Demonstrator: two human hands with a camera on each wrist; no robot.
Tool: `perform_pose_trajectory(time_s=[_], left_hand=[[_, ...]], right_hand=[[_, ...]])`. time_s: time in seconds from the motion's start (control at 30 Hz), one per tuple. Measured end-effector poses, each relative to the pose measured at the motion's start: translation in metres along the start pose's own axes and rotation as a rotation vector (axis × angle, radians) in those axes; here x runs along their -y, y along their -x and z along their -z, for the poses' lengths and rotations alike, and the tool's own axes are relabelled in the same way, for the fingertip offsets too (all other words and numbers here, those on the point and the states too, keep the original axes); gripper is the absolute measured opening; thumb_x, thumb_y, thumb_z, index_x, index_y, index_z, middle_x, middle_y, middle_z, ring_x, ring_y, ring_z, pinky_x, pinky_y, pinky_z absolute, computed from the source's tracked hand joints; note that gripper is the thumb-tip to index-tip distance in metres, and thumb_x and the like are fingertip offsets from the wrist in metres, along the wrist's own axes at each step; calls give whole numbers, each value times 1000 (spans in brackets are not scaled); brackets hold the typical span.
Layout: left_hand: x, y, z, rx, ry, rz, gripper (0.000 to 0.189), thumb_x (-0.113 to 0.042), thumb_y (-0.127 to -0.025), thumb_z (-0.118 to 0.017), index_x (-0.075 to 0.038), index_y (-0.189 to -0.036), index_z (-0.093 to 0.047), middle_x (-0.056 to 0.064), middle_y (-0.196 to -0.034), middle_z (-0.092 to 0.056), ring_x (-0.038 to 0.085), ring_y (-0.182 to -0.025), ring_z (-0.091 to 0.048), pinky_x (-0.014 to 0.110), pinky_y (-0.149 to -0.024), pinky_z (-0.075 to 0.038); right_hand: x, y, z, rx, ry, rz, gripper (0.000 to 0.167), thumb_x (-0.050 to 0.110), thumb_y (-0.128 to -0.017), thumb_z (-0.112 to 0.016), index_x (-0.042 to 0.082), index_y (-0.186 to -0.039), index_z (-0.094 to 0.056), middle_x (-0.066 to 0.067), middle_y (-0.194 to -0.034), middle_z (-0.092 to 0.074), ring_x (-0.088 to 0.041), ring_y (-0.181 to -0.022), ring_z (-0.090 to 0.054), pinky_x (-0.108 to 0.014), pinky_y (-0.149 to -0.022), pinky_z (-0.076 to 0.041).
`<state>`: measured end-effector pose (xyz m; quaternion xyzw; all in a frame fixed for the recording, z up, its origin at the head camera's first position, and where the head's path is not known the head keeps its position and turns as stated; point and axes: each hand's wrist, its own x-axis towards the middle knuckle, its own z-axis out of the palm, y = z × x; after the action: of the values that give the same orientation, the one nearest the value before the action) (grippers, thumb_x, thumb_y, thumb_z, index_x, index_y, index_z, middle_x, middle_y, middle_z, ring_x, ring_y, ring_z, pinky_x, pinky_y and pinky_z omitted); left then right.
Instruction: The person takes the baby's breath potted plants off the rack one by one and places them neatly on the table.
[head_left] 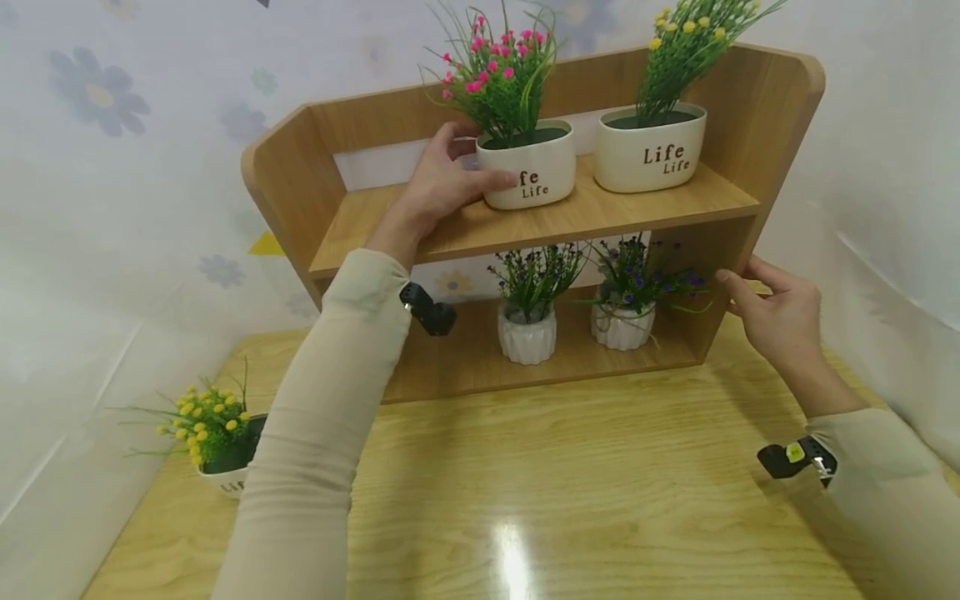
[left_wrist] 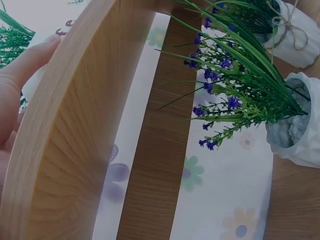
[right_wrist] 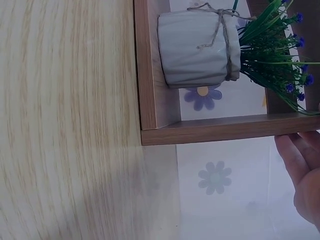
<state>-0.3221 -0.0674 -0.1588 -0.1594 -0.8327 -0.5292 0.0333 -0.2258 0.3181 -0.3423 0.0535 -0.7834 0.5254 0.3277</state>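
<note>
My left hand (head_left: pixel 450 179) holds an oval white pot of pink flowers (head_left: pixel 534 171) on the upper board of a wooden shelf (head_left: pixel 360 237). Its thumb lies across the pot's "Life" lettering, and the other fingers reach round the pot's left side, partly hidden. In the left wrist view the shelf board covers most of this hand. At the shelf's right end, my right hand (head_left: pixel 783 312) grips the side panel (right_wrist: pixel 220 132), thumb at the front edge and fingers against the outer face. A matching pot of yellow flowers (head_left: pixel 651 162) stands right of the pink one.
On the lower level stand two ribbed white pots with purple flowers, a left one (head_left: pixel 527 337) and a twine-tied one (head_left: pixel 622 325). Another yellow-flowered pot (head_left: pixel 217 482) sits on the wooden table (head_left: pixel 570 467) at left, partly behind my left sleeve. Flower-patterned sheeting (head_left: pixel 165 208) hangs behind.
</note>
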Motion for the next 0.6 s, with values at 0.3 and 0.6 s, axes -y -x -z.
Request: perform_pose_trajectory(time_s=[0.3,0.6], left_hand=[[-3,5,4,-8,64,29,87,-22,-73,-92,-20,-145,-42,1,-147,-45,16,-134,-41,29,-106,-43],[-6,21,11,-6,164,6,88,-16,-72,-93,-20,-144,-43,1,-144,-47,17,-130,-46,32,-99,-51]], right_hand=[[-1,-1,-1,7,2,-5,32,6,-94,-70,-9,-122,-68,20,-91,-66,10,-75,-65,-14,-63,-54],[-2,-4,-2,-3,-14,3,31,4,-94,-68,-10,-121,-68,18,-91,-66,9,-72,-66,-14,-63,-53]])
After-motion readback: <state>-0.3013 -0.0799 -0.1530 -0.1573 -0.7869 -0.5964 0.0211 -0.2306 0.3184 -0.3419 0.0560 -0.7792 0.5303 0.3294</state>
